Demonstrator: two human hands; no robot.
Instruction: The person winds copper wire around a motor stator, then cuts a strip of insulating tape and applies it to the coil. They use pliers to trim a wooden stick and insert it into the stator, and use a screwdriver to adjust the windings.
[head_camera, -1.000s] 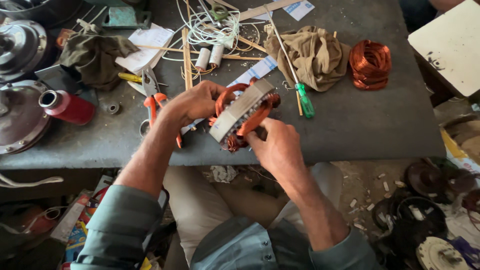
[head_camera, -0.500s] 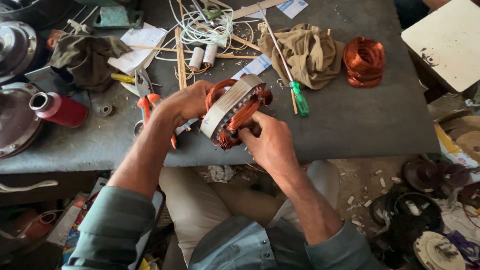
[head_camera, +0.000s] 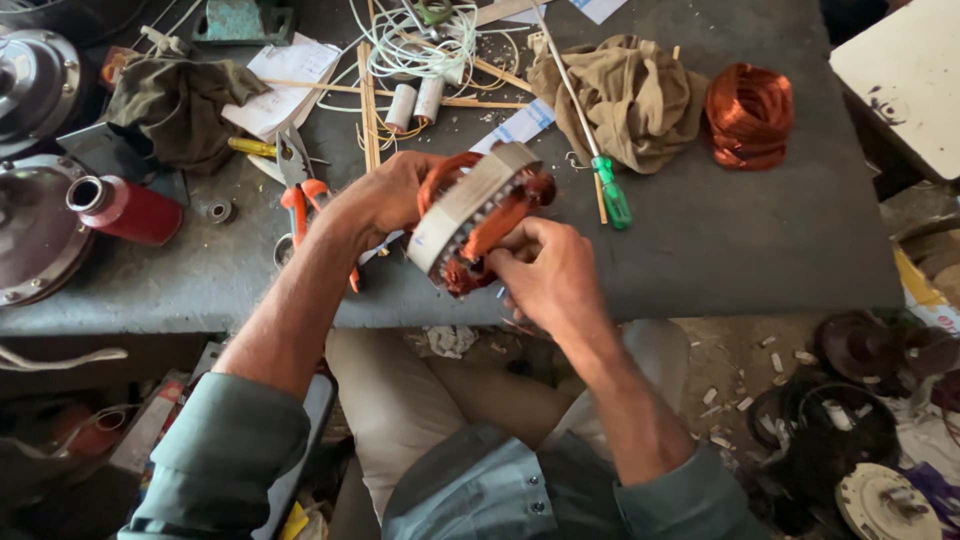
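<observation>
I've got both hands on a motor stator (head_camera: 470, 215), held just above the near edge of the grey tabletop (head_camera: 720, 250), roughly centre of view. Left hand (head_camera: 385, 200) is wrapped round the far-left side, fingers curled shut on the orange copper windings (head_camera: 445, 175) that bulge out the top. Right hand (head_camera: 550, 275) is closed at the near end, fingertips (head_camera: 505, 255) pinching into the windings at the bottom; can't tell if there's anything small held betw. them.

Stator is tilted: the pale laminated band runs diag. from lower left to upper right, so its long side points up-right toward the screwdriver. Ring axis looks to lean toward upper left, away from me; slotted inner face shows on the right w/ orange coil across it.

Around it: green-handled screwdriver (head_camera: 612, 195) lies just right of the stator, shaft running up toward the tan rag (head_camera: 625, 100). Loose copper wire coil (head_camera: 750, 115) sits right of the rag, well apart from the hands. Orange-handled pliers (head_camera: 297, 190) lie just left of the left hand, jaws pointing away from me. Red cylinder (head_camera: 128, 210) lies on its side at far left, open end to the left, next to a round metal motor housing (head_camera: 35, 235). Behind the hands, two white capacitors (head_camera: 415, 100) beside a tangle of white wire (head_camera: 420, 45), thin wooden sticks (head_camera: 368, 100), and a dark green cloth (head_camera: 175, 100) at upper left.
</observation>
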